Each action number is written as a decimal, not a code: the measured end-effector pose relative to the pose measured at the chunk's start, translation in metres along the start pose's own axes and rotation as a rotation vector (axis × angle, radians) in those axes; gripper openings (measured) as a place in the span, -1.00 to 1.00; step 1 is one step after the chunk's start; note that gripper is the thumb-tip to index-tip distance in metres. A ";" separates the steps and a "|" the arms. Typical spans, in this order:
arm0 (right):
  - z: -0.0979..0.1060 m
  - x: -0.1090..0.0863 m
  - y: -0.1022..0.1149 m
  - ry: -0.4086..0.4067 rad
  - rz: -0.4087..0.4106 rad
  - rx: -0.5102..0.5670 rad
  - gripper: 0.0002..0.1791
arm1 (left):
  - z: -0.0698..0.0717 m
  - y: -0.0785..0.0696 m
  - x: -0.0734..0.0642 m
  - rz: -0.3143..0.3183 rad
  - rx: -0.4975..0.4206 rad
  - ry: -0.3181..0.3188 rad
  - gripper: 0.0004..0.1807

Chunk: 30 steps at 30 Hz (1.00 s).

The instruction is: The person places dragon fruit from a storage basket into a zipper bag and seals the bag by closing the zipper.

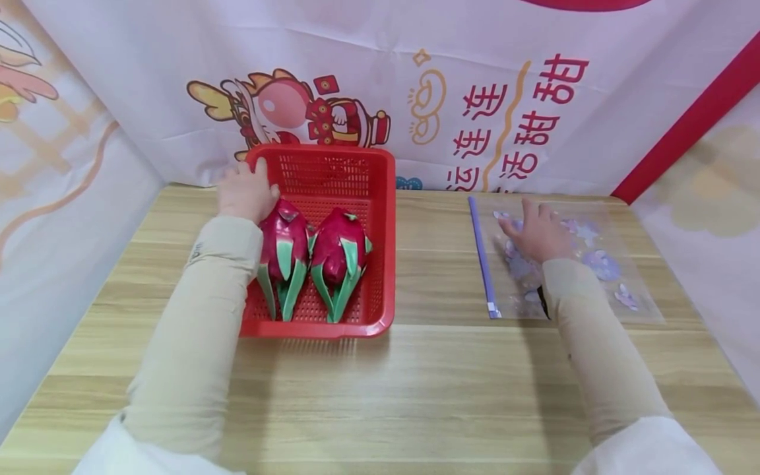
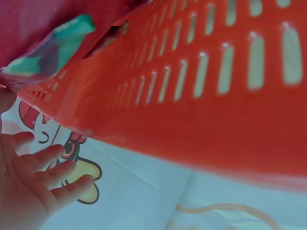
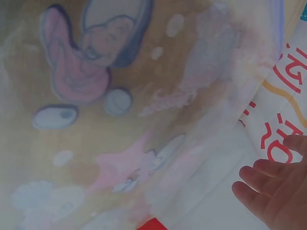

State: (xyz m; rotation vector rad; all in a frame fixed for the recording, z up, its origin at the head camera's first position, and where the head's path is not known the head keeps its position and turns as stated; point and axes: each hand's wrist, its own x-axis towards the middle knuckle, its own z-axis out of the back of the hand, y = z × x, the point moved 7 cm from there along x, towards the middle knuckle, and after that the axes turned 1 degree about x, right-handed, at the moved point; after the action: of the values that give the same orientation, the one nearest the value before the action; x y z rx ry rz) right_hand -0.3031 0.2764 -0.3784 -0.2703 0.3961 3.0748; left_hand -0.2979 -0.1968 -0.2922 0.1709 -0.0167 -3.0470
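Two dragon fruits lie side by side in a red plastic basket (image 1: 386, 264), the left one (image 1: 285, 244) close to my left hand and the right one (image 1: 338, 247) beside it. My left hand (image 1: 246, 191) is over the basket's back left corner. In the left wrist view its fingers (image 2: 57, 167) are extended and apart; contact with the rim cannot be made out. Over a clear zip bag (image 1: 600, 264) printed with purple cartoons, my right hand (image 1: 543, 234) hovers with fingers (image 3: 259, 184) spread. Whether it touches the bag is unclear.
Basket and bag rest on a wood-grain table (image 1: 439, 396). A printed white cloth (image 1: 356, 39) with red characters stands along the back, and more cloth borders both sides. The bag's purple slider strip (image 1: 482, 257) faces the basket.
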 end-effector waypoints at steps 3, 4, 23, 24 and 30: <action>-0.004 0.000 -0.001 0.023 0.004 -0.007 -0.02 | -0.004 0.007 0.000 0.059 -0.027 0.037 -0.31; -0.005 0.000 -0.001 0.025 0.010 -0.007 -0.04 | -0.006 0.009 0.000 0.077 -0.037 0.047 -0.31; -0.024 0.007 -0.004 0.076 0.032 -0.003 -0.03 | -0.012 0.028 -0.006 0.129 0.007 0.056 -0.52; -0.024 0.008 -0.004 0.081 0.033 -0.001 -0.03 | -0.011 0.028 -0.007 0.118 0.008 0.053 -0.55; -0.026 0.009 -0.002 0.093 0.056 -0.018 -0.06 | -0.008 0.031 -0.006 0.073 -0.007 0.120 -0.53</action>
State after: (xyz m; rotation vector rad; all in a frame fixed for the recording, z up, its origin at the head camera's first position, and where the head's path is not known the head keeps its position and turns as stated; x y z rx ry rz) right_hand -0.3077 0.2716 -0.4055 -0.4115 0.3856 3.1300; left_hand -0.2878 -0.2276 -0.2993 0.3437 -0.0044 -2.9581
